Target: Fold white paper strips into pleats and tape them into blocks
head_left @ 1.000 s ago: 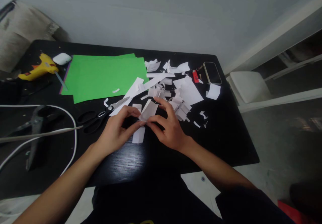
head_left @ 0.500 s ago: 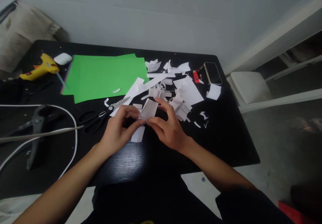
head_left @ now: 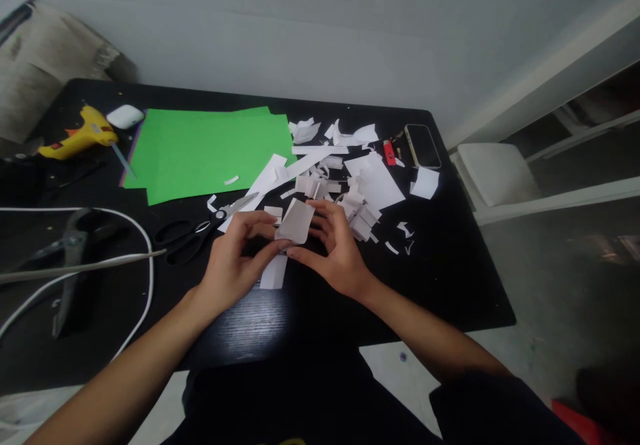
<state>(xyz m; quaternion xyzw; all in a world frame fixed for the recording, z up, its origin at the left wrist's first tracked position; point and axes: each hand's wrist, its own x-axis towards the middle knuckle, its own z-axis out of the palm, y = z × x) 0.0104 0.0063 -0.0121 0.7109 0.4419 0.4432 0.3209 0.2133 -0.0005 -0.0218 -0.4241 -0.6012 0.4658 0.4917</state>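
Note:
Between both hands, over the front middle of the black table, is a small piece of white paper, its lower edge curled. My left hand pinches its lower left corner between thumb and fingers. My right hand is curved around its right side, thumb at the bottom edge and fingertips at the upper right edge. Under the left fingertips a white paper strip lies on the table, partly covered. Black-handled scissors rest left of my left hand, blades over a long white strip.
Green sheets lie at the back, with a yellow glue gun to their left. Folded paper pieces and scraps spread behind my right hand. A red lighter and a phone sit back right. White cable and pliers are left.
My right fingers have shifted on the paper, the thumb lower and the index finger drawn back to its upper right edge. The paper's lower right corner now curls in view.

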